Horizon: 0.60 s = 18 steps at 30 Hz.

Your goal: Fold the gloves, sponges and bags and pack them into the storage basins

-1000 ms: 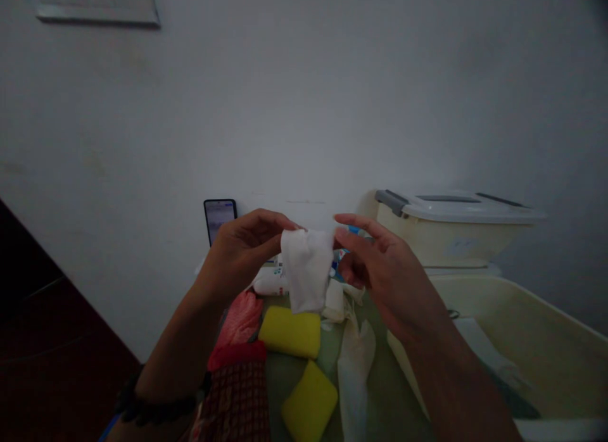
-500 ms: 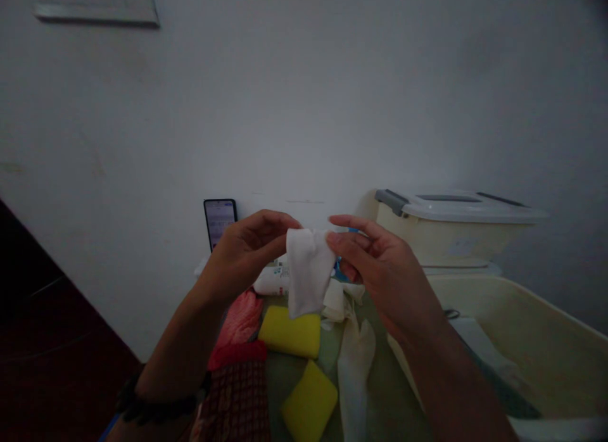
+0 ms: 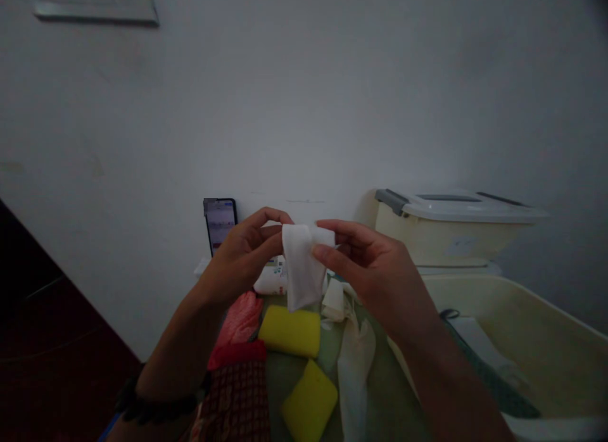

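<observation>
A small piece of white cloth, folded over at its top, hangs between my two hands above the table. My left hand pinches its upper left edge between thumb and fingers. My right hand is closed on the upper right part, thumb in front and fingers behind. Whether the cloth is a sock or a plain rag cannot be made out. Beneath it lies a yellow sponge, with a second yellow sponge nearer to me. A long off-white limp fabric item lies to the right of the sponges.
A phone leans against the wall behind my left hand. Pink fabric and a dark red checked cloth lie at left. A white bottle lies behind. At right stand a cream open tub and a lidded box.
The right fingers have closed in on the cloth, and the right thumb has moved left across its front. The cloth's top right part is now folded over and it hangs slightly higher.
</observation>
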Tool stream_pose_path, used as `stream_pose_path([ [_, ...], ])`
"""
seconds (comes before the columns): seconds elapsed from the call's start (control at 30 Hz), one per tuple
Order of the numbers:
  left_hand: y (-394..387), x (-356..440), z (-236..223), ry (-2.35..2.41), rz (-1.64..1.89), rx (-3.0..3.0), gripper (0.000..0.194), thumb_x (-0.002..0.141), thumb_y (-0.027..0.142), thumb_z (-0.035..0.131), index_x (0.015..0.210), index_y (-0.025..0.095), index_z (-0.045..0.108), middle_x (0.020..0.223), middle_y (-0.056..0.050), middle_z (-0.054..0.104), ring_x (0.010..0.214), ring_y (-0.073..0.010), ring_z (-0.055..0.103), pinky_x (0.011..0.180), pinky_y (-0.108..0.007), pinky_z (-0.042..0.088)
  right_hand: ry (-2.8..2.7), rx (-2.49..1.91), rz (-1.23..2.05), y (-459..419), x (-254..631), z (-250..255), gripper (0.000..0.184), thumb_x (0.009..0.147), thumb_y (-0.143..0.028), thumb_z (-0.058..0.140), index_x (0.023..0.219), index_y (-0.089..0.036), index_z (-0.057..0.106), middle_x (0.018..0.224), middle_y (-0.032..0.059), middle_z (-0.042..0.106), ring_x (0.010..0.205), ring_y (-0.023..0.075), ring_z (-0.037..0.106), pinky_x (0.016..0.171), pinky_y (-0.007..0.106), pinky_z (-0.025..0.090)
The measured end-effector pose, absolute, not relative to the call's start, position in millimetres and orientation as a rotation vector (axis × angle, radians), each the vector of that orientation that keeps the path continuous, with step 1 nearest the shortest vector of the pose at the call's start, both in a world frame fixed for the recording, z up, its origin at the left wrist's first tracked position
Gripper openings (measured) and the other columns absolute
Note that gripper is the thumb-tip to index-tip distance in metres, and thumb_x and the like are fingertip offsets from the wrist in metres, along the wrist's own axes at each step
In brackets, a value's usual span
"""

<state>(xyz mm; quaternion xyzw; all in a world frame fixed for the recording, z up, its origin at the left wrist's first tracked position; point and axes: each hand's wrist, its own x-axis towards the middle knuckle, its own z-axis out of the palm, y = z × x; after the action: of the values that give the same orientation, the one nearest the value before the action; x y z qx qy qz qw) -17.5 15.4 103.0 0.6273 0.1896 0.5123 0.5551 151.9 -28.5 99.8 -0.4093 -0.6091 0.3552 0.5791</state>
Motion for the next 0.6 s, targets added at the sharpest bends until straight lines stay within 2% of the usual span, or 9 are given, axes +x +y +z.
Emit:
stream_pose_path([
  [0.2, 16.9, -17.2, 99.9, 0.455, 1.142, 1.451, 0.016, 0.077, 0.026, 0.069, 0.087, 0.018, 0.062, 0.062, 0.0, 0.068, 0.049, -0.0088, 0.061, 0.046, -0.014, 0.048, -1.439, -1.021, 0.714, -27.3, 151.0, 99.4, 0.032, 0.072, -0.034, 0.071, 0.102, -0.02, 0.068, 0.076, -0.0005, 0.06, 0.059, 0.0097, 0.05, 0.052, 0.024, 0.042],
  [0.4, 20.2, -18.8, 100.4, 0.435, 1.112, 1.354, 0.014, 0.071, 0.017, 0.069, 0.084, 0.013, 0.066, 0.063, -0.002, 0.069, 0.052, -0.0108, 0.064, 0.053, -0.018, 0.053, -1.43, -1.043, 0.651, -27.7, 151.0, 99.6, 0.031, 0.072, -0.032, 0.071, 0.1, -0.02, 0.067, 0.074, -0.0019, 0.059, 0.056, 0.0083, 0.048, 0.05, 0.023, 0.041],
  [0.5, 20.7, -22.6, 99.5, 0.393, 1.052, 1.337, 0.021, 0.07, 0.016, 0.07, 0.09, 0.012, 0.065, 0.068, -0.003, 0.07, 0.058, -0.0128, 0.066, 0.055, -0.019, 0.054, -1.432, -1.082, 0.593, -28.1, 150.0, 99.5, 0.031, 0.071, -0.031, 0.071, 0.1, -0.02, 0.067, 0.074, -0.0025, 0.058, 0.055, 0.008, 0.047, 0.048, 0.022, 0.04],
  [0.6, 19.8, -25.7, 98.6, 0.432, 0.994, 1.399, 0.029, 0.072, 0.016, 0.072, 0.099, 0.015, 0.062, 0.07, -0.001, 0.071, 0.056, -0.012, 0.066, 0.051, -0.017, 0.052, -1.446, -1.087, 0.563, -27.4, 149.2, 98.5, 0.03, 0.072, -0.031, 0.071, 0.1, -0.02, 0.066, 0.074, -0.0029, 0.058, 0.056, 0.0082, 0.047, 0.048, 0.022, 0.039],
])
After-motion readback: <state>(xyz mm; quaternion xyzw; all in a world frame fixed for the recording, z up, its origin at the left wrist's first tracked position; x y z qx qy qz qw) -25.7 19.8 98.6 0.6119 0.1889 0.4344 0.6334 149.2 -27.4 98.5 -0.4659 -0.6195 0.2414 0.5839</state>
